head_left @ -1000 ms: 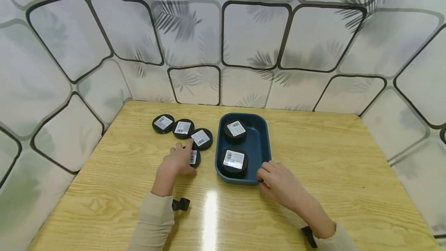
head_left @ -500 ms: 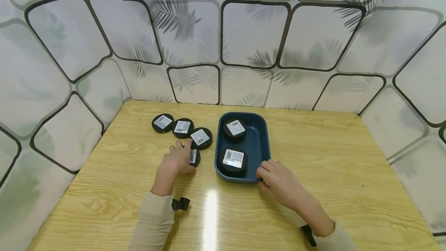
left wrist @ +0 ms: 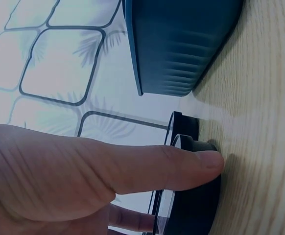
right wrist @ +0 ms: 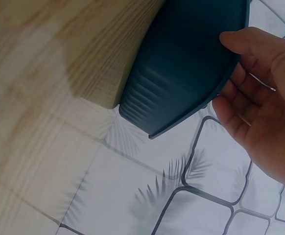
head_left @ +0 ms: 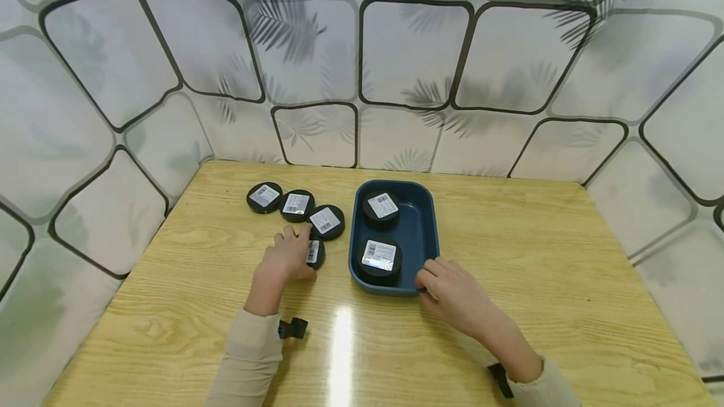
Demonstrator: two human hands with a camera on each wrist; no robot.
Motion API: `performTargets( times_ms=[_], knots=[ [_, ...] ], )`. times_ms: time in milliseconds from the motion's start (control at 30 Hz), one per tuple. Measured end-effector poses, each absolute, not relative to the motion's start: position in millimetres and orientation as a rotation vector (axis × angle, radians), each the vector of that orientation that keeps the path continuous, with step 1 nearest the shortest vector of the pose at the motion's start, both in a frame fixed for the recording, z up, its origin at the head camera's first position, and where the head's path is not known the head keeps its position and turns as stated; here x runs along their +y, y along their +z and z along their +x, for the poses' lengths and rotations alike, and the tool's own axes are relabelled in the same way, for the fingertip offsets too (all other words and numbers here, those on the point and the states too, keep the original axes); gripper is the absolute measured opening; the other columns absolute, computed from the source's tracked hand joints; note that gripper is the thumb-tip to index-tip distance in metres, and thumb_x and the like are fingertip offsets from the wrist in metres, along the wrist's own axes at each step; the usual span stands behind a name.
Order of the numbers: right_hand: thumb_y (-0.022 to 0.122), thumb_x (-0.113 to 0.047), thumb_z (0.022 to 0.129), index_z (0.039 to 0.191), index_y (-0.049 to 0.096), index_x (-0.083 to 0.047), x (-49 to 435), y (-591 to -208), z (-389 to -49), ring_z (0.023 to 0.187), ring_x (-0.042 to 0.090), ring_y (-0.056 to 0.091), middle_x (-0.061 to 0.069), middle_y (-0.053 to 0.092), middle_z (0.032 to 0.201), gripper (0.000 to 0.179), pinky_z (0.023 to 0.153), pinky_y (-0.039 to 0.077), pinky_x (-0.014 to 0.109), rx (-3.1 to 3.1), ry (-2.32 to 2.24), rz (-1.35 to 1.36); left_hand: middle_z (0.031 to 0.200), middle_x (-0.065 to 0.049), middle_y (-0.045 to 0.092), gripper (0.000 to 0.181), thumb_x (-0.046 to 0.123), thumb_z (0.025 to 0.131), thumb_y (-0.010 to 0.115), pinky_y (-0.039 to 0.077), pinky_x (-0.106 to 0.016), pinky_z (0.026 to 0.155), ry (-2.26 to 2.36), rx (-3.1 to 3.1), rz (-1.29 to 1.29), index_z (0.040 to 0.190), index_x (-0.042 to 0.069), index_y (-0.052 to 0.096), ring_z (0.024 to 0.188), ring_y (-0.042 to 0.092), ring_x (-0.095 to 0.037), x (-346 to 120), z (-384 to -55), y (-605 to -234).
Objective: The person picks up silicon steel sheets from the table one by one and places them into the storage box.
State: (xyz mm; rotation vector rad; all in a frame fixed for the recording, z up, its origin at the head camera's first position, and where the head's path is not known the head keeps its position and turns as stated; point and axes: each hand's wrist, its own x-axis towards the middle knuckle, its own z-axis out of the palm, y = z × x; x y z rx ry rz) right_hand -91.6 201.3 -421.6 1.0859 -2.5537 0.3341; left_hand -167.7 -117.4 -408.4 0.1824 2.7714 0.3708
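My left hand (head_left: 285, 260) grips a flat, round black container (head_left: 313, 253) with a white barcode label on top, which stands on the table. In the left wrist view the thumb (left wrist: 181, 166) presses along the near side of that black container (left wrist: 194, 208), and its far side is hidden behind the hand. At the near right corner of a blue plastic bin (head_left: 418, 231), my right hand (head_left: 455, 297) pinches the rim. The right wrist view has the thumb on the outside of the bin wall (right wrist: 177, 63), with the other fingers over the rim.
Two labelled black containers lie along the bin's left side, one at the back (head_left: 381, 209) and one in front (head_left: 379, 261). Left of the bin, three more (head_left: 264, 198) form a slanting row on the wooden table (head_left: 537, 256). Patterned fabric (head_left: 413, 55) encloses the back and sides.
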Motion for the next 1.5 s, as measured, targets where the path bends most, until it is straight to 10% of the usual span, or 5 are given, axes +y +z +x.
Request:
performTargets(
  times_ms=[1500],
  knots=[
    [0.082, -0.004, 0.072, 0.082, 0.059, -0.015, 201.5, -419.7, -92.6, 0.073, 0.016, 0.048, -0.002, 0.055, 0.081, 0.028, 0.065, 0.044, 0.032, -2.595, 0.308, 1.08, 0.137, -0.035, 0.041, 0.096, 0.03, 0.075, 0.086, 0.043, -0.061, 0.096, 0.423, 2.778, 0.235, 0.151, 0.007, 0.031, 0.121, 0.045, -0.048, -124.0, -170.9, -400.6]
  ],
)
